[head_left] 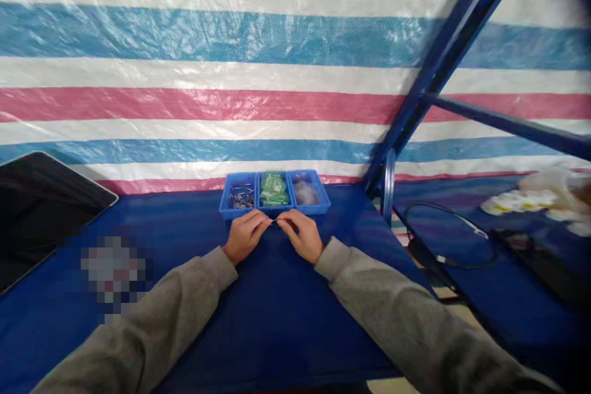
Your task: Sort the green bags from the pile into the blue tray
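Slender dark-looking rod-like piece (274, 222) between my fingertips, just in front of the blue plastic three-compartment tray (230, 215).
My left hand (246, 236) and right hand (301, 236) seem to pinch one end each, thumb against finger; finer contact is too small to tell. Should either pinch slacken, I judge it could slip, perhaps among the slim metallic pins (242, 197) in the tray's left compartment.

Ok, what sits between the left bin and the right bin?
The middle bin, holding green items; the head view shows it.
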### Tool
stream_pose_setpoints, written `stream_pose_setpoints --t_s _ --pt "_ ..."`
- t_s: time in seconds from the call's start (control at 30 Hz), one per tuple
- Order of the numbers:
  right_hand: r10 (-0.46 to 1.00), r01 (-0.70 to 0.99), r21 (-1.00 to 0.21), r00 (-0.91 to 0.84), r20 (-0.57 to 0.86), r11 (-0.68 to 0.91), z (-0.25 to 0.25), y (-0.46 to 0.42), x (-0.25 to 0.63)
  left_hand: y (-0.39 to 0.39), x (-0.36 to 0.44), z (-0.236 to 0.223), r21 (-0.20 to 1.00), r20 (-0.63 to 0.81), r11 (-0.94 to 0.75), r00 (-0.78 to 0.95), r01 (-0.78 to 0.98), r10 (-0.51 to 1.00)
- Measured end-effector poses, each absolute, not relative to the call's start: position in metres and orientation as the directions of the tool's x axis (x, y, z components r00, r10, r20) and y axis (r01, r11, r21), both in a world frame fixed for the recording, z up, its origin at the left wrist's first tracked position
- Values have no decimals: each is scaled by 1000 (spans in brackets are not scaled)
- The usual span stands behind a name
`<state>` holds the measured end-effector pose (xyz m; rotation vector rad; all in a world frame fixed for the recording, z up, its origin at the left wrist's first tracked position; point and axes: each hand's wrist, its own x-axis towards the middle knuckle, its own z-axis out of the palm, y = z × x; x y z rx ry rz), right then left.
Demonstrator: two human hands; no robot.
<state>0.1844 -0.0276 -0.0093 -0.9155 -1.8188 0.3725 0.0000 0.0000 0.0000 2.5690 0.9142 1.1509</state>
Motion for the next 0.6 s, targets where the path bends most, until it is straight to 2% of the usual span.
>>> stream_pose_setpoints --t_s 0.3,0.6 --pt "712 413 -594 -242 659 690 -10 -28 183 -2 0 2 389 626 -798 503 461 596" --pt "713 414 -598 -223 665 687 -6 -30 184 -3 0 3 399 639 -800 490 449 594"
